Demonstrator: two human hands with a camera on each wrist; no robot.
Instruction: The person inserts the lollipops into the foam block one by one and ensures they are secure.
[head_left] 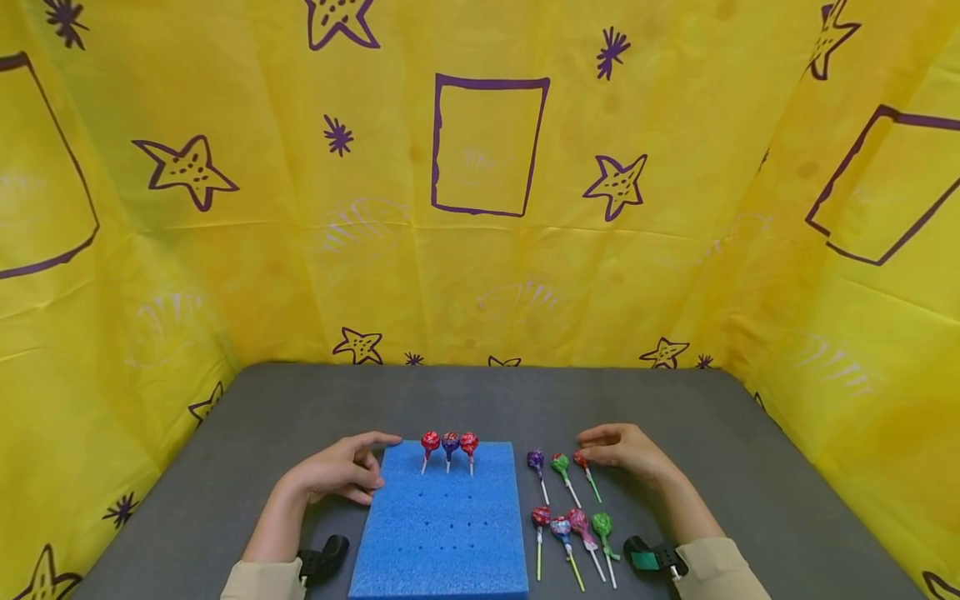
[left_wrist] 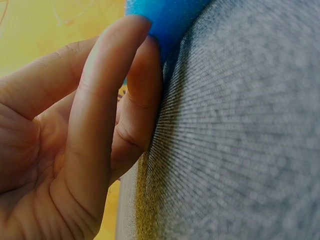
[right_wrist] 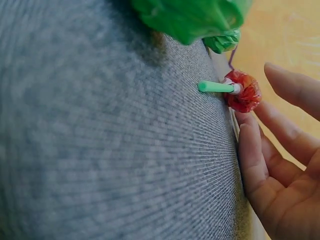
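A blue foam block (head_left: 450, 525) with rows of small holes lies on the table. My left hand (head_left: 341, 467) rests at its left side, index finger reaching to the far corner, other fingertips against the edge. In the left wrist view the thumb (left_wrist: 95, 105) is straight beside the foam. Three lollipops stand upright near the block's far edge: a red one (head_left: 430, 442), a purple one (head_left: 450, 442) and another red one (head_left: 468, 443). Around a small red lollipop (right_wrist: 243, 91) with a green stick, my right hand (head_left: 626, 450) is spread, fingertips right at its wrapped head.
Right of the block lie more lollipops: purple (head_left: 535, 460) and green (head_left: 560, 462) in the far row; red (head_left: 540, 517), blue (head_left: 561, 527), pink (head_left: 578, 521) and green (head_left: 602, 523) nearer. Yellow patterned cloth (head_left: 480, 283) encloses the grey table (head_left: 300, 400).
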